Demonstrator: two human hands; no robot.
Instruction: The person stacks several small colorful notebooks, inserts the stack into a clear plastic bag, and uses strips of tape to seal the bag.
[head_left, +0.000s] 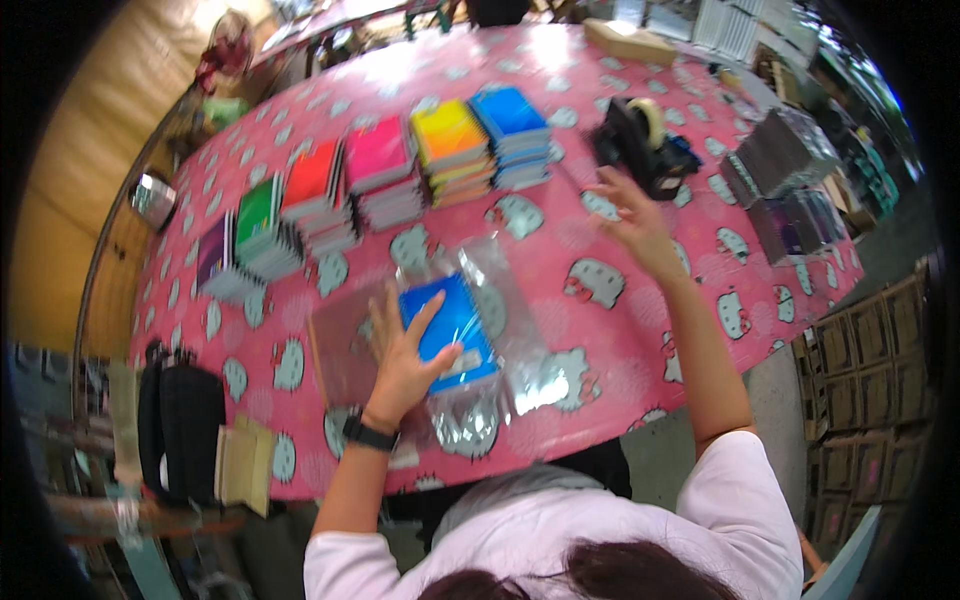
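Note:
A blue spiral notebook [452,325] lies in front of me, on or inside a clear plastic bag [530,350] spread on the table; I cannot tell which. My left hand [405,360] rests across the notebook's left side with its fingers spread. Raised off to the right, my right hand [635,222] has its fingers apart and holds nothing. It is nearest to a black tape dispenser [640,150] carrying a roll of tape [652,122]. Beyond the bag stand notebook stacks: purple [217,250], green [262,215], red [314,185], pink [380,152], yellow [449,133] and blue [511,115].
A pink patterned cloth [600,375] covers the table. Stacks of plastic-wrapped packs [785,165] stand at the right edge, and a cardboard box [630,42] at the far side. Black cases [185,430] are by the near left corner. Brown cartons [870,370] are piled beyond the table's right.

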